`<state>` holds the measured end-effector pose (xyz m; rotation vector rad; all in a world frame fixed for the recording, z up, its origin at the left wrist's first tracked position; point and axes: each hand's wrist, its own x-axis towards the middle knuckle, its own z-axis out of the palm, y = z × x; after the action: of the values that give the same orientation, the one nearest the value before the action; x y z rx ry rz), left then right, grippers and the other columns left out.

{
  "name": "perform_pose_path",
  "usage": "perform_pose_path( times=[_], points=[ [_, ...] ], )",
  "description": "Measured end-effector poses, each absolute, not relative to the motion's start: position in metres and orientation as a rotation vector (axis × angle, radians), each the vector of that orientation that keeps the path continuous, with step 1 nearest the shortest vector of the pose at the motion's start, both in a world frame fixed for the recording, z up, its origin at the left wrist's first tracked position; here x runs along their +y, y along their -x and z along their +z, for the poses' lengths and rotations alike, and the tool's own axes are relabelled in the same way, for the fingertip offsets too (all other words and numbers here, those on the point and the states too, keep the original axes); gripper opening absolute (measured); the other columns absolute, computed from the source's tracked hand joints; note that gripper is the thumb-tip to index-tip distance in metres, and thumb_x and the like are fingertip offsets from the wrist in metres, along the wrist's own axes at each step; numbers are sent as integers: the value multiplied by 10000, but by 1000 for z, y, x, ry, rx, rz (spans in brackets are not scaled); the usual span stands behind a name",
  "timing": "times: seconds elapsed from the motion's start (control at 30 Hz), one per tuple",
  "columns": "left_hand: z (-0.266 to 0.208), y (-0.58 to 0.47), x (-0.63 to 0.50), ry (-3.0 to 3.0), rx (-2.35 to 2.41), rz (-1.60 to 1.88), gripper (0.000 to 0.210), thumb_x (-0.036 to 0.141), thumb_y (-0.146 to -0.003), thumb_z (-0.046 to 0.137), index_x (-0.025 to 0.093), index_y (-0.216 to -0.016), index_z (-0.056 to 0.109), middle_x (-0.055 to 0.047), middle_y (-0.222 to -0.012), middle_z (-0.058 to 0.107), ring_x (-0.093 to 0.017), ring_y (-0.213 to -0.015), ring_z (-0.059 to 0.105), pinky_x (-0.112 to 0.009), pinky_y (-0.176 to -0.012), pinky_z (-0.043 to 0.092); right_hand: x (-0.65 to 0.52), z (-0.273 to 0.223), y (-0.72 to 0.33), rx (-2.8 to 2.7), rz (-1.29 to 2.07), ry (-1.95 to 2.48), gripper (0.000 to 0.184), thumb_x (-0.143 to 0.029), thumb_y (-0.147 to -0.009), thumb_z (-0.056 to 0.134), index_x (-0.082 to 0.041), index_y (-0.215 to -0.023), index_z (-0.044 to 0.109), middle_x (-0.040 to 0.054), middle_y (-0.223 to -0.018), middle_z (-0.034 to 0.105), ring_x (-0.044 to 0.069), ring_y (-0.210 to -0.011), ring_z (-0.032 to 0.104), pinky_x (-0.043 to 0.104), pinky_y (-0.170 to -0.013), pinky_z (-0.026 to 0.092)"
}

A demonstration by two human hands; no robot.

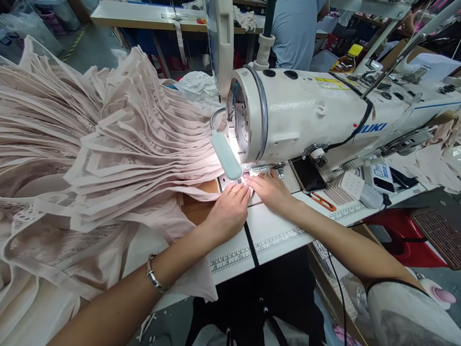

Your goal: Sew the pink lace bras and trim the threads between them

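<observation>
A white sewing machine [295, 110] stands over the table with its small lamp [226, 156] lit at the needle area. Just below the lamp, my left hand [228, 211] has its fingers bent together, pinching the edge of a pale pink garment [169, 214]. Close beside it, my right hand [268, 192] reaches in from the right, fingertips pressed together on the same fabric by the presser foot. The needle itself and the cloth under the fingertips are mostly hidden. A large stack of pale pink garments [118, 129] with lace fills the left side.
Right of my right hand lie a dark phone [308, 174], orange thread snips [323, 202] and a stack of pale cards [344, 186]. A ruler strip [277, 240] runs along the table's front edge. Behind the machine is a person in a blue shirt [295, 33].
</observation>
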<state>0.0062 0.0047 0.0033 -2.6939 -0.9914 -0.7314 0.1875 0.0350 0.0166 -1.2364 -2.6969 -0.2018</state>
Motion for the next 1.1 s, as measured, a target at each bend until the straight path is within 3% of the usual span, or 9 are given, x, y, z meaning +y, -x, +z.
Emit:
perform_pose_path(
  times=[0.17, 0.53, 0.77, 1.1],
  points=[
    [2, -7, 5, 2681, -1013, -672, 375, 32, -859, 392, -24, -1162, 606, -190, -1172, 661, -284, -1131, 592, -452, -1045, 419, 36, 13, -189, -2652, -121, 1273, 434, -115, -971, 262, -152, -1242, 599, 90, -1246, 637, 222, -1084, 589, 384, -898, 459],
    [3, -4, 8, 2670, -1005, -680, 339, 38, -901, 379, 5, -1139, 619, -179, -1154, 665, -274, -1098, 593, -457, -1010, 431, 39, 13, -189, -2615, 12, 1381, 418, -118, -946, 329, -198, -1241, 613, 96, -1090, 671, 239, -990, 605, 430, -973, 392],
    [1, -2, 10, 2641, -1028, -691, 349, 15, -889, 374, 31, -1148, 608, -171, -1161, 666, -282, -1094, 593, -464, -972, 432, 37, 17, -186, -2583, 93, 1463, 474, -126, -950, 258, -240, -1261, 597, 94, -1051, 660, 233, -888, 591, 397, -894, 405],
    [1, -2, 13, 2625, -1055, -683, 360, 1, -870, 386, 18, -1164, 594, -178, -1164, 660, -291, -1077, 586, -448, -928, 431, 39, 20, -186, -2642, 88, 1491, 513, -65, -882, 310, -223, -1303, 559, 111, -1053, 656, 258, -934, 584, 425, -892, 404]
  ],
)
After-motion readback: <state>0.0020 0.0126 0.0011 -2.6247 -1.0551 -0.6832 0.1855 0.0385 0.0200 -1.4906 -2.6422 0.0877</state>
